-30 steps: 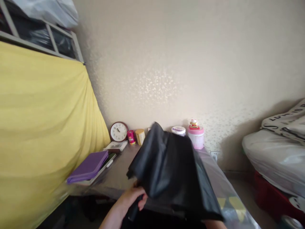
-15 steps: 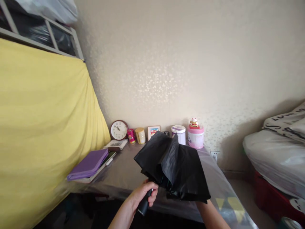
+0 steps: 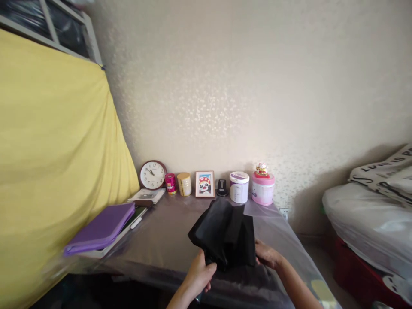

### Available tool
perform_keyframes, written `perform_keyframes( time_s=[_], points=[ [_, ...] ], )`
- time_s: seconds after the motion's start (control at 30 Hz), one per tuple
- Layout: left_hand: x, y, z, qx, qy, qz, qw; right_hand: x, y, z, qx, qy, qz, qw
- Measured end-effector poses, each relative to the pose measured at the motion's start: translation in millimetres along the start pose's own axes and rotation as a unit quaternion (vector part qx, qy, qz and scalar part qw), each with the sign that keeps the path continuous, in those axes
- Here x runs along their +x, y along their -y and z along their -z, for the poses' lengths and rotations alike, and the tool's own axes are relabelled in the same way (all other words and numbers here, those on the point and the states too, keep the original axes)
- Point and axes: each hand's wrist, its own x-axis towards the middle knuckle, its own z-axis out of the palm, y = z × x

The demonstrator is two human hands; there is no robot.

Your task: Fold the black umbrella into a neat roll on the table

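Note:
A black folding umbrella (image 3: 225,236) is held over the table's near half, its canopy collapsed into loose, bunched folds. My left hand (image 3: 201,272) is closed round the umbrella's handle, just below the fabric; the handle is mostly covered by the fingers. At the canopy's right edge, my right hand (image 3: 268,254) has its fingers curled against the fabric, and the fingertips are partly hidden behind it.
Along the wall stand a clock (image 3: 153,175), a pink can (image 3: 171,183), a yellow-lidded jar (image 3: 184,184), a panda picture frame (image 3: 205,184), a small black device (image 3: 222,187) and two tubs (image 3: 239,187). A purple folder (image 3: 101,227) lies on the table's left side.
The umbrella's canopy has drawn in narrower and sits lower. My right hand has come out from behind the fabric to its right edge. The view has tilted and shifted slightly.

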Motion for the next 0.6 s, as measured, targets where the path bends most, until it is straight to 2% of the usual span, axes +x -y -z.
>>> perform_keyframes(
  time_s=[0.1, 0.23, 0.37, 0.43, 0.5, 0.6],
  points=[
    [9.6, 6.6, 0.2, 0.039, -0.014, 0.004, 0.999, -12.1, 3.6, 11.2, -0.062, 0.025, -0.050, 0.997],
    [13.1, 16.9, 5.2, 0.058, 0.018, 0.013, 0.998, -38.9, 5.5, 26.8, -0.132, 0.052, -0.099, 0.985],
    [8.7, 15.6, 14.4, 0.027, 0.092, 0.032, 0.995, -57.8, 1.4, 39.2, -0.171, 0.017, -0.130, 0.976],
    [7.3, 11.8, 18.2, 0.039, 0.102, 0.038, 0.993, -59.9, 2.4, 44.0, -0.229, -0.025, -0.129, 0.965],
    [7.8, 9.9, 20.4, 0.079, 0.095, 0.040, 0.992, -57.3, 8.9, 45.3, -0.321, -0.103, -0.067, 0.939],
    [10.8, 14.2, 21.3, 0.181, 0.051, 0.006, 0.982, -47.7, 27.8, 35.5, -0.421, -0.212, 0.098, 0.877]
  ],
)
